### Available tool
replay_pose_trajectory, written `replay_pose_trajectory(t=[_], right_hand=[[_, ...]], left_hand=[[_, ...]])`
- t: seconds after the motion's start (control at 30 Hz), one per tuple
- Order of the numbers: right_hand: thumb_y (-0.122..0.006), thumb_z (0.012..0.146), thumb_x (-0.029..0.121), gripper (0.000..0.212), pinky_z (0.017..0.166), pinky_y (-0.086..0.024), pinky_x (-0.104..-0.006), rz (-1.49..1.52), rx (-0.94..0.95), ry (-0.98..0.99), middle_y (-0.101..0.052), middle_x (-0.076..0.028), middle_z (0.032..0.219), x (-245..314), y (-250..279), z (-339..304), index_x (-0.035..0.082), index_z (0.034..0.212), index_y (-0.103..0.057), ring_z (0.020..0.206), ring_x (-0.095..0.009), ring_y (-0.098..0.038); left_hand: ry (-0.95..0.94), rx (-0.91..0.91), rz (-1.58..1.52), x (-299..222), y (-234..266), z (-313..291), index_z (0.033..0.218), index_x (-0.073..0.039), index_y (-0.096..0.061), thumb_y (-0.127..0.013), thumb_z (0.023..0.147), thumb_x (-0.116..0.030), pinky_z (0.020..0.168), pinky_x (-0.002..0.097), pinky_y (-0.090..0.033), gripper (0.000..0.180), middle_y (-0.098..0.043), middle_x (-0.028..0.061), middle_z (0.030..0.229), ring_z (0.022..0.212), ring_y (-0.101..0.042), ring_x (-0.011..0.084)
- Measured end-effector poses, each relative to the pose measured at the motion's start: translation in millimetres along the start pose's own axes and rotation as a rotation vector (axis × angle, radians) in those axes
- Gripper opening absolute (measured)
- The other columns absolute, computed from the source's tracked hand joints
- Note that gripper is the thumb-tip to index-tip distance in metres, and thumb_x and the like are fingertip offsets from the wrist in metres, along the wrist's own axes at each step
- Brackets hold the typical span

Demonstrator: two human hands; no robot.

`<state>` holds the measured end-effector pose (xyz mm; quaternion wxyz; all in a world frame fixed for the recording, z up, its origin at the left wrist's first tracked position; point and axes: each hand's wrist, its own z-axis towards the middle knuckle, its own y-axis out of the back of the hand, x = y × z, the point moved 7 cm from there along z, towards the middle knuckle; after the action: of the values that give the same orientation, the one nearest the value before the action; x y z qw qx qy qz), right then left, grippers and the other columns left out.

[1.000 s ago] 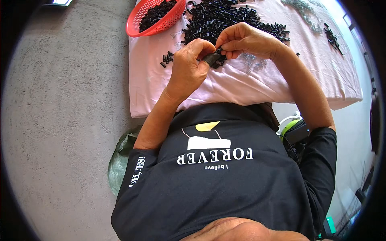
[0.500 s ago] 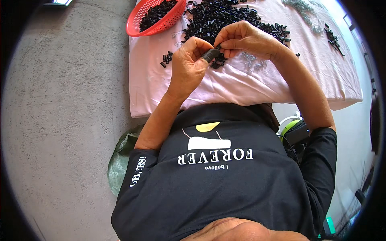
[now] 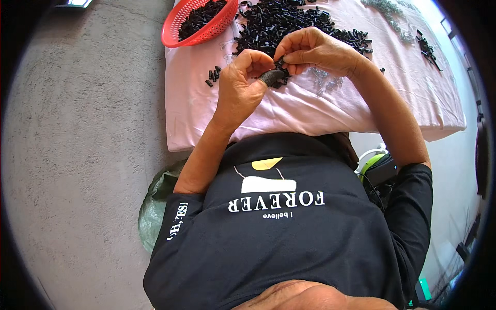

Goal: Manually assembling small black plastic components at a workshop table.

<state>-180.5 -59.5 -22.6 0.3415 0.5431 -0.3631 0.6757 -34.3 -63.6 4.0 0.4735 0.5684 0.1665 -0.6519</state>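
Both hands meet over the near part of the table. My right hand (image 3: 321, 53) is closed, its thumb and fingertips pinching a small black plastic piece (image 3: 280, 63). Close against it on the left is my left hand (image 3: 241, 85), fingers curled and a black cover (image 3: 272, 78) on its thumb. The thumb points at the pinched piece; whether the left fingertips hold anything is hidden. Just beyond the hands spreads a big heap of small black plastic pieces (image 3: 284, 26). A few loose ones (image 3: 213, 76) lie left of my left hand.
A red perforated basket (image 3: 214, 32) of black pieces stands at the table's far left. Small clear or metallic parts (image 3: 326, 81) lie beneath my right wrist, with more (image 3: 388, 15) at the far right. A dark cluster (image 3: 428, 50) lies near the right edge of the pink cloth (image 3: 196, 121).
The black-covered left thumb has dropped slightly toward me and away from the left index finger. My right hand has hardly moved.
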Motion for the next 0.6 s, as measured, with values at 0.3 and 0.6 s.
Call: replay_pose_trajectory(t=[0.3,0.6], right_hand=[[-0.066,0.088,0.007,0.022,0.071,-0.053,-0.0177,0.000,0.059,0.036,-0.067,-0.004,0.087,-2.9,1.8,2.2,0.000,0.109,-0.066,0.075,-0.006,-0.064],[-0.068,0.086,0.009,0.022,0.073,-0.054,-0.0195,0.033,0.009,0.024,-0.067,-0.004,0.087,-4.1,2.4,1.8,0.000,0.106,-0.064,0.076,-0.007,-0.065]], left_hand=[[-0.190,-0.048,0.233,-19.9,-0.3,2.0,0.100,-0.004,-0.061,-0.062,0.069,0.009,0.071,0.0284,-0.052,0.034,-0.060,0.0078,0.094,0.080,-0.062,0.0168],[-0.356,0.019,0.443,-36.5,-5.4,3.6,0.108,-0.006,-0.065,-0.052,0.062,0.008,0.088,0.0330,-0.047,0.050,-0.054,0.0127,0.107,0.100,-0.056,0.0260]])
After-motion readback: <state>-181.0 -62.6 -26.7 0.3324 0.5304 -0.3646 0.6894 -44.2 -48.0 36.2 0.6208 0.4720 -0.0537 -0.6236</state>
